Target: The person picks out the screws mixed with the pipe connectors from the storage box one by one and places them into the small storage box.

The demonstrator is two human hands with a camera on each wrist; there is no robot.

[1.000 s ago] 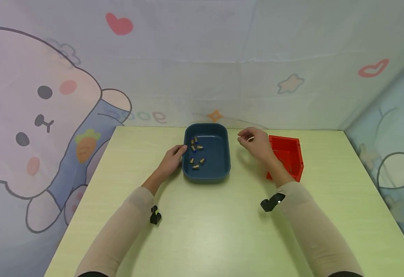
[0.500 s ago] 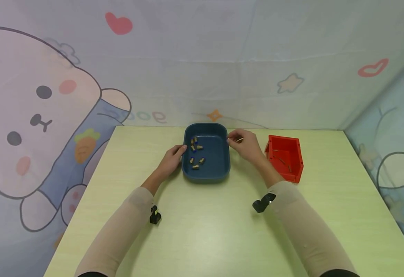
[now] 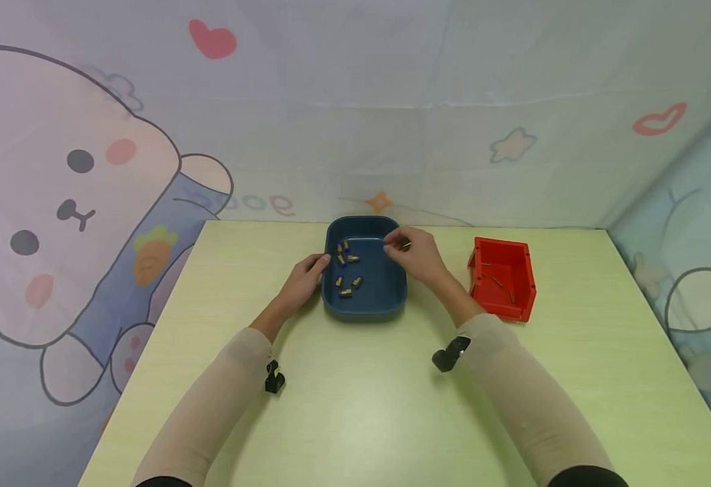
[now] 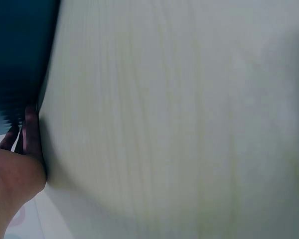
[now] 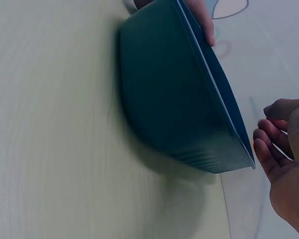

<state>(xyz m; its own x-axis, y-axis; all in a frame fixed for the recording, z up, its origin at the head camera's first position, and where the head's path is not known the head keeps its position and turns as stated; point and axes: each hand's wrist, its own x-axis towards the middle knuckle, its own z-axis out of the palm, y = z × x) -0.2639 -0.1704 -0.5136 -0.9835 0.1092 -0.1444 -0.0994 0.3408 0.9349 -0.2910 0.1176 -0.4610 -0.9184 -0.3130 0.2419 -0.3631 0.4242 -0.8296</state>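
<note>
In the head view, a dark blue tray (image 3: 364, 314) stands on the table with several small brass fittings (image 3: 353, 258) in its left half; some show blue collars. My left hand (image 3: 300, 281) holds the tray's left wall, thumb over the rim and fingers outside, as the left wrist view partly shows. My right hand (image 3: 415, 253) is over the tray's right rim, thumb and index finger pinched together. A tiny pale sliver shows at the fingertips in the right wrist view, too small to identify. Right of it stands a red bin (image 3: 501, 312) with several thin metal pins (image 3: 498, 282).
The light wooden table (image 3: 355, 406) meets a printed cloth backdrop (image 3: 343, 135) just behind the tray and bin. Another cloth wall (image 3: 702, 270) stands along the right side. A small black camera (image 3: 450, 354) is strapped to my right wrist.
My right hand has moved left, from beside the red bin to above the tray's right rim, fingers still pinched. The left hand and the tray have stayed put.
</note>
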